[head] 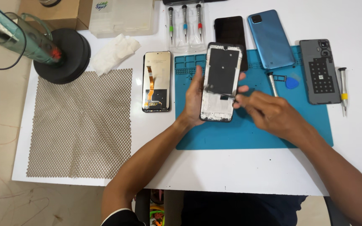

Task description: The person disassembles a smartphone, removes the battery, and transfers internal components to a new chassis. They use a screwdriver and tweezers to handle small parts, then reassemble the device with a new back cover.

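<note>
The left hand gripped a phone frame, fingers curled round its edges, holding it upright over the blue mat. The right hand, at the frame's 4 o'clock, pinched thin tweezers between thumb and fingers, the tip on the frame. A screen lay at 9 o'clock, a blue cover at 1 o'clock, and a grey cover at 3 o'clock.

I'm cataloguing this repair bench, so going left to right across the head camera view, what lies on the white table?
Black round stand base → mesh mat → white cloth → loose screen panel with orange flex cable → left hand holding the phone frame → right hand → blue back cover → grey back cover → yellow-banded screwdriver.
</note>
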